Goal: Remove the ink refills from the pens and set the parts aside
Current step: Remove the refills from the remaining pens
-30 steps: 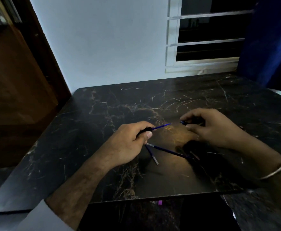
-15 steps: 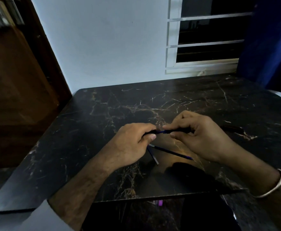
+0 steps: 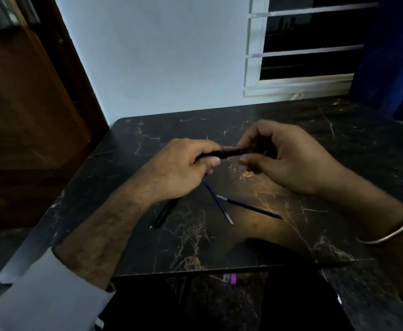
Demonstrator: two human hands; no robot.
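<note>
My left hand (image 3: 182, 167) and my right hand (image 3: 284, 156) hold one dark pen (image 3: 224, 153) between them, raised a little above the black marble table (image 3: 171, 247). The left hand grips the pen's left end; the right hand's fingertips pinch its right end. Below the hands two thin blue ink refills lie on the table: one refill (image 3: 218, 203) runs down to the right, the other refill (image 3: 250, 207) lies across it toward the right. A dark pen barrel (image 3: 164, 213) lies under my left wrist, partly hidden.
The table's near edge (image 3: 219, 268) is close to my body, with a small purple object (image 3: 232, 278) below it. A wooden door stands at the left, a window and a blue curtain at the back right. A metal bangle (image 3: 396, 231) circles my right wrist.
The hands came together, the blue refill shown a second ago is no longer visible between them, and both hands have risen with the pen. A dark barrel now shows under my left wrist.
</note>
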